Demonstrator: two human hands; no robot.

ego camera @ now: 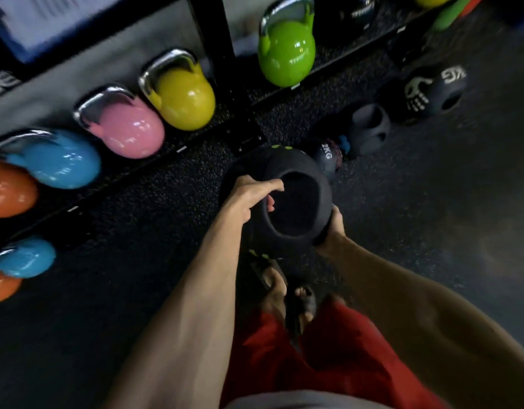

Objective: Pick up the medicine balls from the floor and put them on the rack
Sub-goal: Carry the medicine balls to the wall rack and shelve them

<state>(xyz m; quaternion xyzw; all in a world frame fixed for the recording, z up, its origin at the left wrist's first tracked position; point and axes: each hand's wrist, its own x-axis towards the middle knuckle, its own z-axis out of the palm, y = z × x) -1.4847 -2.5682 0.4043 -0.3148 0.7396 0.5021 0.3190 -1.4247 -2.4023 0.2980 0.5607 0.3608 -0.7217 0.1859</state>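
I hold a black medicine ball [287, 169] with green marks and a round grip hole above the floor, in the middle of the view. My left hand [249, 196] grips its left edge, fingers curled into the hole. My right hand [333, 228] holds its lower right side from below. On the floor behind it lie a small ball marked 2KG [328, 156], a grey ball with grip holes [370, 131] and a black ball with a skeleton-hand print [429, 90]. The black rack [222, 54] runs along the top left.
Kettlebells stand in a row on the rack's low shelf: orange [7, 190], blue [57, 160], pink [128, 128], yellow [184, 95] and green [287, 48]. My sandalled feet [287, 290] and red shorts are below the ball. Dark rubber floor stretches to the right.
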